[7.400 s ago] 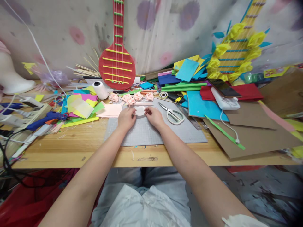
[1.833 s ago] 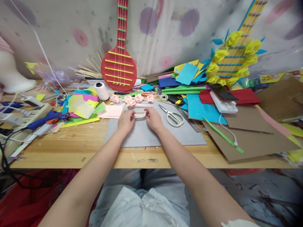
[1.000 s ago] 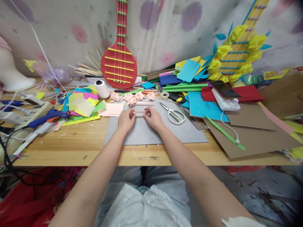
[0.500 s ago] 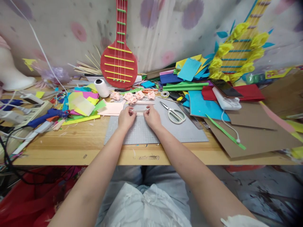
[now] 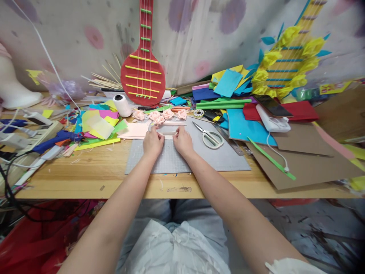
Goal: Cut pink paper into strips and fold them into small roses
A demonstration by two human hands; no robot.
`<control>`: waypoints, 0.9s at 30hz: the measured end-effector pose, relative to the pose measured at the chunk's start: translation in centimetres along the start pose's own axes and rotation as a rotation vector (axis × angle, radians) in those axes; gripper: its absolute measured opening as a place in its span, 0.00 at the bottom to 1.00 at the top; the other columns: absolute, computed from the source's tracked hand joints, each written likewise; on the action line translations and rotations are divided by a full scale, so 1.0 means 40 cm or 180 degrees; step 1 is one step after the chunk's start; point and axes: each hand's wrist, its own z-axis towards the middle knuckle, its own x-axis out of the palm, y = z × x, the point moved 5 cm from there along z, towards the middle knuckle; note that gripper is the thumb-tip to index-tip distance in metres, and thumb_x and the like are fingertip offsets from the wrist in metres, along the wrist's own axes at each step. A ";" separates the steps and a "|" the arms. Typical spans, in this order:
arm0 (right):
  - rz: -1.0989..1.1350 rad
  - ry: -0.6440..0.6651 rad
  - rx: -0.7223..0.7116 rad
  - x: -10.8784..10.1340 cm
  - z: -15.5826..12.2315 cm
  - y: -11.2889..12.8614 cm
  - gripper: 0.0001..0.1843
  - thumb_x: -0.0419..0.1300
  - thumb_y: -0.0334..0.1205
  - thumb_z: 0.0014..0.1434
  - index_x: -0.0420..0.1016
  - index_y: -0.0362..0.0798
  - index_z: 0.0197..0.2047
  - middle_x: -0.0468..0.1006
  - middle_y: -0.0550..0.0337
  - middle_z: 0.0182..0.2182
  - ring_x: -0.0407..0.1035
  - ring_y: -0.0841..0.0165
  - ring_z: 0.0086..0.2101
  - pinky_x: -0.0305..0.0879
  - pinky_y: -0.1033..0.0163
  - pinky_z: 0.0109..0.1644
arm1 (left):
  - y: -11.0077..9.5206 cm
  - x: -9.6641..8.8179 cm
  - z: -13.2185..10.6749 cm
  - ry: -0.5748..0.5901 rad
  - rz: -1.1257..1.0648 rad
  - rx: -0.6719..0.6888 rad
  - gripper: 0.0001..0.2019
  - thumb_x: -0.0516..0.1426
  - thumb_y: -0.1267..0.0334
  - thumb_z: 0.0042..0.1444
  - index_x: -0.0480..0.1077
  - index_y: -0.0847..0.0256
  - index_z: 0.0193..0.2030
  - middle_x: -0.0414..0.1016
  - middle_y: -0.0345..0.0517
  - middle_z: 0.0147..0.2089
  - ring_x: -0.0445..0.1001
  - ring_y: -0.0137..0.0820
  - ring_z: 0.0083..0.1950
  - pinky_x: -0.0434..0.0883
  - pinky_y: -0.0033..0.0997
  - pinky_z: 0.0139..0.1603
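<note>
Over the grey cutting mat (image 5: 216, 161), my left hand (image 5: 153, 142) and my right hand (image 5: 183, 140) face each other a short gap apart. A narrow pale pink paper strip (image 5: 169, 134) spans that gap, its ends pinched in my closed fingers. Just beyond lie another pale strip (image 5: 174, 123) and several pink crumpled paper flowers (image 5: 157, 117). Flat pink paper sheets (image 5: 132, 130) lie left of my left hand. To the right of my right hand, scissors (image 5: 211, 137) rest on the mat with blades slightly parted.
A white thread spool (image 5: 122, 105) and a red paper lute (image 5: 143, 78) stand behind. At left are paper scraps (image 5: 98, 123), a blue glue gun (image 5: 58, 140) and a power strip (image 5: 42, 140). Brown cardboard (image 5: 308, 163), a phone (image 5: 273, 105) and blue sheets (image 5: 248, 129) lie at right.
My left hand has shifted and turned slightly, its fingers reaching a little farther forward. My right hand is nearly still. The strip stays between them, and the scissors have not moved.
</note>
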 end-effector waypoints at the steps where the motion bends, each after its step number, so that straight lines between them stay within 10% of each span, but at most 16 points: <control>1: -0.0023 0.0007 -0.0001 0.000 0.000 0.000 0.11 0.49 0.31 0.54 0.62 0.44 0.42 0.73 0.52 0.36 0.66 0.63 0.37 0.57 0.63 0.39 | 0.001 0.000 0.000 -0.0008 0.0013 -0.0004 0.18 0.54 0.64 0.52 0.58 0.58 0.50 0.73 0.43 0.35 0.68 0.37 0.47 0.63 0.34 0.44; 27: -0.0565 0.0118 -0.0266 0.006 -0.010 0.018 0.11 0.48 0.33 0.58 0.69 0.46 0.41 0.70 0.50 0.40 0.62 0.62 0.42 0.57 0.61 0.42 | -0.031 0.006 -0.001 0.0043 0.0518 0.0665 0.09 0.51 0.64 0.54 0.72 0.56 0.33 0.69 0.51 0.41 0.62 0.42 0.50 0.62 0.40 0.50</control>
